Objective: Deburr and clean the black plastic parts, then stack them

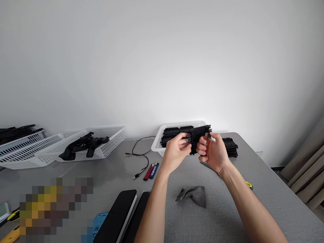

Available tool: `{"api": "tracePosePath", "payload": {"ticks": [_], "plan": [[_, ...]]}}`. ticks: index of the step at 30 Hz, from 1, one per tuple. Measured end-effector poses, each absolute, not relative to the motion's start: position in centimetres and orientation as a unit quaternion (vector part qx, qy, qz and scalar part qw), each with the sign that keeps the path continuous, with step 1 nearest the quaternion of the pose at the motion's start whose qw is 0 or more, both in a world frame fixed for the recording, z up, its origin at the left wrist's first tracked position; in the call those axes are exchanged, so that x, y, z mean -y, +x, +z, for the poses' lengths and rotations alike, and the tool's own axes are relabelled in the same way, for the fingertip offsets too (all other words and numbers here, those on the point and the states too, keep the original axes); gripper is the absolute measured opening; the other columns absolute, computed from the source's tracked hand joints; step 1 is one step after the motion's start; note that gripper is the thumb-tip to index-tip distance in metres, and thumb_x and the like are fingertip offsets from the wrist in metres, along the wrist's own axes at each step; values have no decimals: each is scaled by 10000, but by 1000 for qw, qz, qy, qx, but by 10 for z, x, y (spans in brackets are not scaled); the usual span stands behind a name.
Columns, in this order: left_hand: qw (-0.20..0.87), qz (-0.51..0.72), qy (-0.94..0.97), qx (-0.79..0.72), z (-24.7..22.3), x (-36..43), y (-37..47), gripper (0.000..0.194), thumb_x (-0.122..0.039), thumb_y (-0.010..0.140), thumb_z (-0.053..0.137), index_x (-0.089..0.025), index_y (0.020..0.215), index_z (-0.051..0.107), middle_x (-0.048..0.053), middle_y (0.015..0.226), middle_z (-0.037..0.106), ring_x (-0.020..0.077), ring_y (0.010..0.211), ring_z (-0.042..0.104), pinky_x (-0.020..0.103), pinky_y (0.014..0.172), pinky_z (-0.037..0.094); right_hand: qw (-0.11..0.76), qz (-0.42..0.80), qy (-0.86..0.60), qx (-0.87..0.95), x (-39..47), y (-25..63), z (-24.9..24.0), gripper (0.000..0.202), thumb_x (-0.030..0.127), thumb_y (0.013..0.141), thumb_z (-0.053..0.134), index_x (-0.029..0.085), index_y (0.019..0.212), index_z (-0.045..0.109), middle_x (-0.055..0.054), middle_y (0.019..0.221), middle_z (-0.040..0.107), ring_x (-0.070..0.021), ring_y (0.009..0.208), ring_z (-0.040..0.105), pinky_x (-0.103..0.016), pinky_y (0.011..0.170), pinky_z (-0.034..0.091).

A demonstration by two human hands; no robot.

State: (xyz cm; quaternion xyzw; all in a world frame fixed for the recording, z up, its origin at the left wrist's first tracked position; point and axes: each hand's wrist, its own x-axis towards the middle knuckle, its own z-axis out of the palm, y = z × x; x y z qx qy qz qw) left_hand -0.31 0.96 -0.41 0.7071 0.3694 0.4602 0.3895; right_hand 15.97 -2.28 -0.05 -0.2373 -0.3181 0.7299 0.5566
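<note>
My left hand (176, 152) is closed on the left end of a black plastic part (199, 132) with toothed edges, raised above the table. My right hand (215, 153) grips an orange lighter (206, 139) with a metal top, close against the part's right side. No flame shows. Behind my hands, a white basket (155, 143) contains several similar black toothed parts (171, 131). To the right of my right hand lies a stack of the same kind of parts (230, 147).
A crumpled grey cloth (193, 196) lies below my hands. Left of my forearm are red (148, 172) and blue (154, 170) lighters, a USB cable (138, 154) and a black case (117, 211). Another white basket (115, 143) holds black pieces. A yellow-handled tool (249, 185) shows beside my right forearm.
</note>
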Motion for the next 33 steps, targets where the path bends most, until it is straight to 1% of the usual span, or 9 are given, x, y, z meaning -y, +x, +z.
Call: {"api": "tracePosePath", "payload": {"ticks": [3,6,10,13,16,23,27,29,33], "plan": [[426,501,659,-365,-6,-16,-5,337,-256,781,671,-169,1098,598,58,905,730,189,799,710,305,724,588,571,691,-256,362,24,161,0,412,591,814,489,213,688,387,55,629,279,-96,533,212,-196,427,147],[471,546,587,-368,-7,-21,-6,375,-269,738,708,-165,1073,573,35,862,707,181,767,695,327,702,602,623,602,-312,390,22,165,-3,394,506,745,647,217,710,382,63,638,301,-85,538,229,-186,431,149],[537,585,506,-338,-5,-21,-8,444,-255,677,757,-179,1061,547,11,899,693,171,853,687,372,797,608,683,477,-390,392,11,169,-14,419,439,678,773,230,813,437,78,665,319,-77,540,269,-181,430,175],[581,586,478,-301,-5,-20,-7,460,-221,619,793,-193,1016,563,-10,891,679,154,861,667,372,820,607,668,475,-404,406,4,168,-21,450,494,679,787,225,904,504,82,664,313,-78,533,272,-188,423,183],[601,572,477,-290,-5,-19,-6,477,-198,588,831,-193,998,587,-8,895,675,157,873,653,389,839,609,660,496,-385,414,0,167,-25,444,524,685,784,210,846,515,88,626,280,-78,520,246,-201,423,185],[572,521,545,-325,-3,-16,-7,600,-239,602,887,-197,1134,614,47,997,704,201,921,661,358,789,619,693,460,-378,407,-4,170,-28,479,498,723,767,238,675,368,103,555,223,-74,487,164,-239,430,166],[550,498,589,-321,-3,-16,-12,463,-405,752,783,-217,1159,667,73,1135,691,226,1018,643,303,723,611,704,401,-406,423,-6,175,-28,476,512,726,744,234,638,368,92,567,199,-80,511,158,-258,457,167],[529,509,586,-344,-4,-18,-15,407,-442,785,737,-201,1112,704,74,1072,707,218,978,653,276,685,595,702,376,-424,431,-6,180,-27,454,523,716,744,222,637,413,81,588,211,-85,534,174,-263,476,180],[487,522,580,-393,-6,-22,-20,356,-386,717,778,-160,991,751,57,862,720,193,803,661,293,653,592,702,350,-442,436,-5,190,-24,426,537,709,738,206,649,477,66,606,235,-94,559,193,-271,499,189]]}}
